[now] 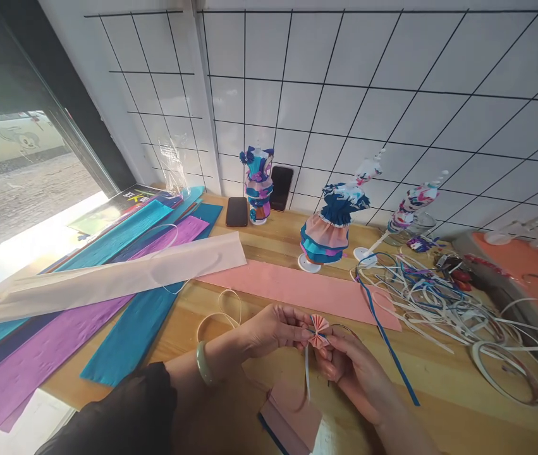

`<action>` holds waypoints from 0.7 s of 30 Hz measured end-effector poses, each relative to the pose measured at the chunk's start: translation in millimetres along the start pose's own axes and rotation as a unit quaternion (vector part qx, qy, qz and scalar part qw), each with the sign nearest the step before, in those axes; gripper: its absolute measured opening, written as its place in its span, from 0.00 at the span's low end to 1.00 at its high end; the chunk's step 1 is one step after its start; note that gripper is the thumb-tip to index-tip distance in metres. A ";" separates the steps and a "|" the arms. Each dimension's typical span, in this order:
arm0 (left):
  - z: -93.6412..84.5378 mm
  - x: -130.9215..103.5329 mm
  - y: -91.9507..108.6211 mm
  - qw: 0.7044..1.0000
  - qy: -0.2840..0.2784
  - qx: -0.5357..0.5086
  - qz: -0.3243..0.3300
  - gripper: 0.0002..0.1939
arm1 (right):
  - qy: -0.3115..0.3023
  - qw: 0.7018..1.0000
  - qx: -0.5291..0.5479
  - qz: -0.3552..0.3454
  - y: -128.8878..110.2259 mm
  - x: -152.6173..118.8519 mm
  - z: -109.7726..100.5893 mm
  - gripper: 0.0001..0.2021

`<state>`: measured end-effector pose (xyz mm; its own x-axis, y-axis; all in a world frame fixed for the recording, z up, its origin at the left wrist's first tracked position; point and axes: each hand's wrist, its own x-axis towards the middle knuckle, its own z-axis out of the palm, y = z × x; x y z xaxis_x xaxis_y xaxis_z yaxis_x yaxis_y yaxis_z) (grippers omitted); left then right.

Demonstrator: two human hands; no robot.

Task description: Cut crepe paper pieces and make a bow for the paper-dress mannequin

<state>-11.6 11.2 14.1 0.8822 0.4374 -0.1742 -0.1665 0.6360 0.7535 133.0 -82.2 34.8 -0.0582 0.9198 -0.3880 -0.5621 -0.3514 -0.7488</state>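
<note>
- Bow [319,331] of pleated pink material, held up over the desk [449,382] between two hands, its folds fanning above and below a pinched middle.
- Left hand [273,328]: grip drawn together, thumb and fingertips clamped on the bow's left side.
- Right hand [351,363]: grip likewise together, thumb and forefinger closed on the bow's lower right, the other fingers curled under.
- Narrow white strip [307,373] hanging down just below the bow — whether it is fastened there cannot be told.
- Folded pink piece [297,414] lying on the desk under the hands, flat and matte, with a dark blue edge.
- Long pink strip [306,289] beyond the hands, smooth and straight-edged; a cream strip [121,272] overlaps its left end and crosses a purple strip [83,335], finely wrinkled, and a teal strip [140,335].
- Ruffled figure [328,230] on a white round base, layered in pink, blue and teal.
- Tangle of thin ribbons [439,303] at the right, mostly white, some blue — single ends hard to trace.
- Fingers hide the bow's sides; the dark sleeve [121,411] is cut off by the lower edge.
</note>
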 end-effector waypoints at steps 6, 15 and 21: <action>0.7 -1.2 0.8 1.000 -0.016 -0.004 0.002 0.14 | -0.003 1.000 0.013 0.005 0.4 1.2 1.2 0.08; 1.1 -3.5 4.4 0.999 -0.023 -0.033 -0.033 0.13 | -0.008 1.000 0.025 -0.009 0.3 0.6 0.6 0.09; 3.8 -4.9 5.3 0.999 -0.017 -0.024 -0.019 0.14 | 0.020 0.999 -0.030 -0.032 2.7 2.1 0.9 0.08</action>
<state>-15.1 10.0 21.4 0.9027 0.3909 -0.1799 -0.1527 0.6819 0.7153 130.6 -81.1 32.5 0.0099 0.9337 -0.3579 -0.5133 -0.3025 -0.8031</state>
